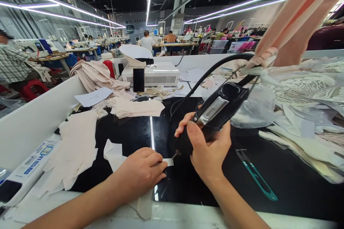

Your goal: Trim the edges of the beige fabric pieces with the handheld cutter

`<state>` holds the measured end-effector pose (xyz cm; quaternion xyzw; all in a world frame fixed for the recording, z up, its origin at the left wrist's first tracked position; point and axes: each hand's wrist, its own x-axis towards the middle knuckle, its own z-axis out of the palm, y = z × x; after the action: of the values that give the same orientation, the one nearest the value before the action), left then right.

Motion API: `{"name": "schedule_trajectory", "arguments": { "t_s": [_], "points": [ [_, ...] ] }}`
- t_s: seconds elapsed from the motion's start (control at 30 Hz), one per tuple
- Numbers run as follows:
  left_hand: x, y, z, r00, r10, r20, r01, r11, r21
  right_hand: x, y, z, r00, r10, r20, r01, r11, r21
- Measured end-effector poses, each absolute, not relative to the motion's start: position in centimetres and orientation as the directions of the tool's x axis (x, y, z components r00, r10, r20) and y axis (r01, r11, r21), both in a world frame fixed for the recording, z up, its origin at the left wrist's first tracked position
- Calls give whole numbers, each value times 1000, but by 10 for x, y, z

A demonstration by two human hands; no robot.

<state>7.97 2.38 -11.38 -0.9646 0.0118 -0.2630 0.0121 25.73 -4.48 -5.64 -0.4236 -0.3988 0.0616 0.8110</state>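
My right hand (205, 150) is closed around a black corded hand tool (220, 109), its tip pointing down at a small white strip (168, 162) on the black table top (268, 182). My left hand (141, 171) lies on the table with its fingers pressing the strip flat, just left of the tool tip. The tool's black cable (212, 69) arches up and back toward the table's far side.
Beige fabric pieces (75, 146) lie at the left, with more stacked behind (96, 75). A white machine box (154, 75) stands at the back, green-handled snips (255, 175) lie at the right, and lace and plastic bags (303, 107) are piled far right. Other workers sit at distant tables.
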Motion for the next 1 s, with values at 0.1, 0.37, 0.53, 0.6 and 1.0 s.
{"name": "schedule_trajectory", "arguments": {
  "t_s": [0.1, 0.37, 0.53, 0.6, 1.0],
  "points": [
    [80, 24, -114, 863, -28, 504, -11, -999, -36, 257, -44, -56, 673, 437, 597, 250, 625, -739],
    [80, 25, -112, 873, -40, 486, -17, -999, -51, 256, -51, -52, 647, 429, 631, 220, 687, -693],
    [79, 24, -113, 882, -26, 471, -8, -999, -40, 254, -54, -56, 643, 443, 624, 220, 674, -705],
    [79, 24, -113, 883, -24, 470, -9, -999, -36, 254, -54, -57, 650, 441, 619, 229, 663, -713],
    [79, 25, -116, 887, -21, 461, -15, -1000, -17, 258, -46, -53, 660, 410, 629, 242, 678, -695]
  ]
}}
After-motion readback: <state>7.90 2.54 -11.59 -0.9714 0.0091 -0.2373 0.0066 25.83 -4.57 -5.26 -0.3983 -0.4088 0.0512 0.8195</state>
